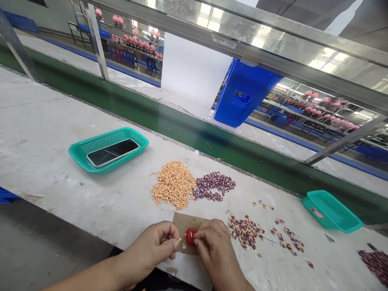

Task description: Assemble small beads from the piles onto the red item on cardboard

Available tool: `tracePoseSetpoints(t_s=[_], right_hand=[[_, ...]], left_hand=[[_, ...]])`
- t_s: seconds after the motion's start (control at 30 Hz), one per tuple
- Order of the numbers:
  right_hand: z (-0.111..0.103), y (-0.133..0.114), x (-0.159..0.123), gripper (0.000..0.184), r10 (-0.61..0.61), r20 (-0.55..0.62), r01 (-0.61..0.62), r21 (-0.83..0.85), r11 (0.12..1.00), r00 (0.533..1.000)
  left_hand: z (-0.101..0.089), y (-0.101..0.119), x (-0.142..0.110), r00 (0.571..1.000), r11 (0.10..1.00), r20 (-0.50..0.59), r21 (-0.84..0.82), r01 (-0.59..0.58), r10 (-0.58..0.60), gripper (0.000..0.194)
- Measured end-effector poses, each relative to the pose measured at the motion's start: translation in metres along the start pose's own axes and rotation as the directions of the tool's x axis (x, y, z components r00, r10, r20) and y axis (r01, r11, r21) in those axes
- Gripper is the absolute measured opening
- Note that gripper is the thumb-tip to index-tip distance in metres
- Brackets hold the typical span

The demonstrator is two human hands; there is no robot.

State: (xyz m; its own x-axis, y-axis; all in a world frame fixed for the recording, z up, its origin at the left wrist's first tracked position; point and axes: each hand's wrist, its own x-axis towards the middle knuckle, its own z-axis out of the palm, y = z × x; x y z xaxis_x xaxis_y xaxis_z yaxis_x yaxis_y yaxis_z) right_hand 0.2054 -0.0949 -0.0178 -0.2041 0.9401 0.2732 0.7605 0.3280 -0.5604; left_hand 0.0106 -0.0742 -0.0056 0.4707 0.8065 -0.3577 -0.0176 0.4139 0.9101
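Observation:
My left hand (pixel 156 243) pinches a small tan piece (pixel 180 240) between thumb and forefinger, just left of a shiny red round object (pixel 190 236). That red object rests on a piece of brown cardboard (pixel 181 220) at the table's near edge. At its right side, the closed fingertips of my right hand (pixel 216 245) touch or nearly touch it; whatever they hold is hidden. Beyond the hands lie a heap of small tan pieces (pixel 174 184) and a flatter heap of dark purple pieces (pixel 216 184). Right of my right hand is a pile of joined tan-and-purple pieces (pixel 246 231).
A green basket (pixel 103 169) holding a phone (pixel 113 152) stands at the left; another green basket (pixel 333 212) is at the right. More dark pieces (pixel 376 262) lie far right. A metal frame (pixel 236 28) and blue crate (pixel 245 89) stand beyond the green strip.

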Motion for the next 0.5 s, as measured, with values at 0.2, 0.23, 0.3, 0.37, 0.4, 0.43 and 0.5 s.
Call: tracePoseSetpoints(t_s=[0.2,0.23,0.3,0.37,0.4,0.43,0.5], right_hand=[[0.003,-0.012,0.004,0.01,0.025,-0.051,-0.007,0.33,0.944,0.998],[0.003,-0.014,0.005,0.009,0.049,-0.057,-0.022,0.397,0.918,0.997],[0.004,-0.017,0.006,0.009,0.089,-0.059,-0.049,0.494,0.868,0.994],[0.006,-0.019,0.006,0.01,0.112,-0.058,-0.062,0.545,0.836,0.992],[0.006,-0.02,0.006,0.011,0.121,-0.058,-0.068,0.559,0.827,0.991],[0.007,-0.02,0.006,0.011,0.128,-0.057,-0.073,0.567,0.821,0.99],[0.008,-0.021,0.006,0.012,0.137,-0.064,-0.076,0.575,0.815,0.988]], left_hand=[[0.006,0.004,-0.001,1.0,0.993,0.025,-0.115,0.008,-0.005,0.019],[0.007,0.004,-0.001,1.0,0.992,0.026,-0.126,0.003,0.0,0.019],[0.008,0.003,-0.001,1.0,0.99,0.028,-0.144,-0.008,0.012,0.021],[0.009,0.003,-0.001,0.999,0.988,0.032,-0.156,-0.019,0.024,0.022],[0.009,0.002,-0.001,0.999,0.987,0.036,-0.16,-0.026,0.032,0.023],[0.008,0.001,-0.001,0.998,0.986,0.039,-0.164,-0.034,0.041,0.023],[0.008,-0.001,0.0,0.998,0.985,0.041,-0.168,-0.049,0.057,0.023]])
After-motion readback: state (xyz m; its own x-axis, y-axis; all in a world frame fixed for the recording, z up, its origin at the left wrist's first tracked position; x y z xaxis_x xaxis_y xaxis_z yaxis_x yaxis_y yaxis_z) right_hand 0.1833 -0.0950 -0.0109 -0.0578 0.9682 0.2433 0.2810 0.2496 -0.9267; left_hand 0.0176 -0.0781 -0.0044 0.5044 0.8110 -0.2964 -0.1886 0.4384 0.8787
